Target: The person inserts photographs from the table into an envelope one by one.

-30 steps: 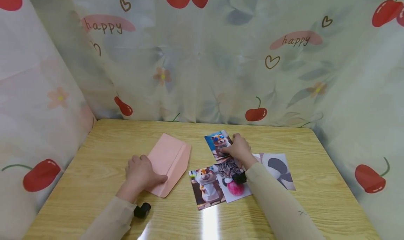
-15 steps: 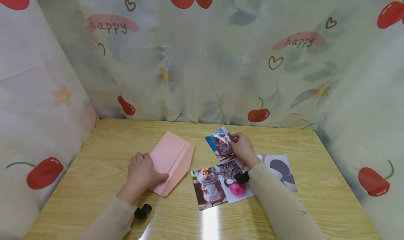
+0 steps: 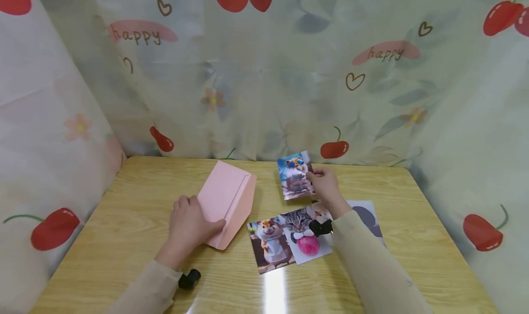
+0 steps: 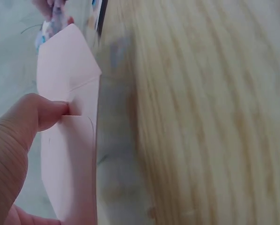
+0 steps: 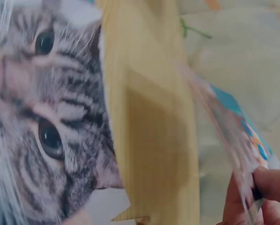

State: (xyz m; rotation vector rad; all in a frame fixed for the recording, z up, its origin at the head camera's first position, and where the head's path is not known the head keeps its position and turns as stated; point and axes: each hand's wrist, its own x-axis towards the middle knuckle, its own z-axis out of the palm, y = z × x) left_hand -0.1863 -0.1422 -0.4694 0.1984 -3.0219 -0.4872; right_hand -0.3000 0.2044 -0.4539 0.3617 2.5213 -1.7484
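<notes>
In the head view my left hand [image 3: 188, 227] grips a pink envelope [image 3: 221, 192] by its left side, fingers behind and thumb across the front. The envelope is tilted, its flap [image 3: 244, 204] folded out on the right. The left wrist view has the thumb [image 4: 41, 112] at the envelope's mouth, its tip just at the slit edge. My right hand [image 3: 326, 187] pinches a photo card [image 3: 292, 178] of a hamster in blue sunglasses by its right edge. That card is held up over the table, seen nearly edge-on in the right wrist view, between thumb [image 5: 273, 183] and fingers.
Below the right hand lie more photo cards: a hamster in a white top [image 3: 270, 247], a cat with a pink ball [image 3: 307, 245] overlapping it, and a grey-and-white one [image 3: 368, 213] partly under the forearm. A printed curtain [image 3: 264, 89] encloses the wooden table [image 3: 144, 194].
The right hand has lifted the sunglasses hamster card off the other cards and moved it away from me. The left hand has raised and tilted the envelope a little.
</notes>
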